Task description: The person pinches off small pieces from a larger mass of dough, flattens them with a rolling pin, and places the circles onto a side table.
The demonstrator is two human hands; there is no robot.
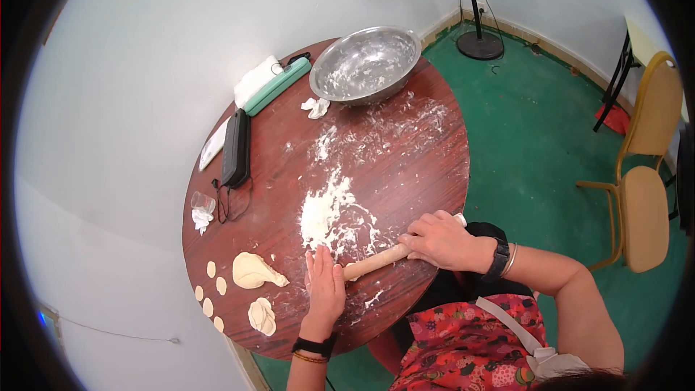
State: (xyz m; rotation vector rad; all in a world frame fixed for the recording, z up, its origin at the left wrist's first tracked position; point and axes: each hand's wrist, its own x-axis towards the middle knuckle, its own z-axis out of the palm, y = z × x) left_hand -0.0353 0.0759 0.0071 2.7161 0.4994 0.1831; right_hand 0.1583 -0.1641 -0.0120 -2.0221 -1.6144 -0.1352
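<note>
The left hand (324, 282) lies flat, fingers straight, pressing on one end of the wooden rolling pin (376, 261) in the lower middle of the frame. The right hand (441, 240) is curled around the other end. The pin lies on a round brown table (427, 166) dusted with flour (326, 210); the floor (536, 137) is green.
</note>
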